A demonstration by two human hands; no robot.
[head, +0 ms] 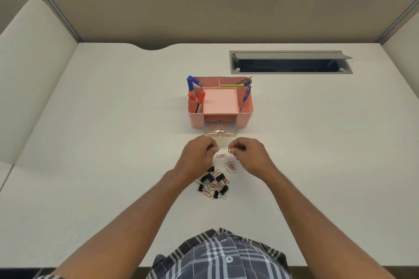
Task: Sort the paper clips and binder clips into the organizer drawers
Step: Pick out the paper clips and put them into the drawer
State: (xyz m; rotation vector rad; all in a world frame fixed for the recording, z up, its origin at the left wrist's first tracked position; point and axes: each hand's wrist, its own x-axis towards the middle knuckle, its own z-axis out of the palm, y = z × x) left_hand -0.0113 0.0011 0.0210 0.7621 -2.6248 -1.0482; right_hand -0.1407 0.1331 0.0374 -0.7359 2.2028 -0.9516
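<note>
Left grip (199, 152) pinches what looks like a paper clip at its fingertips; right grip (248, 154) pinches another (229, 150). Both hover just before the open clear drawer (220, 130), which already holds clips. To do this well, carry each clip over the drawer's rim before letting go, low enough not to bounce out. More loose clips (230, 166) and the binder clips (214, 184) lie on the bench (113, 142) beneath the wrists, tangled; lift singles.
</note>
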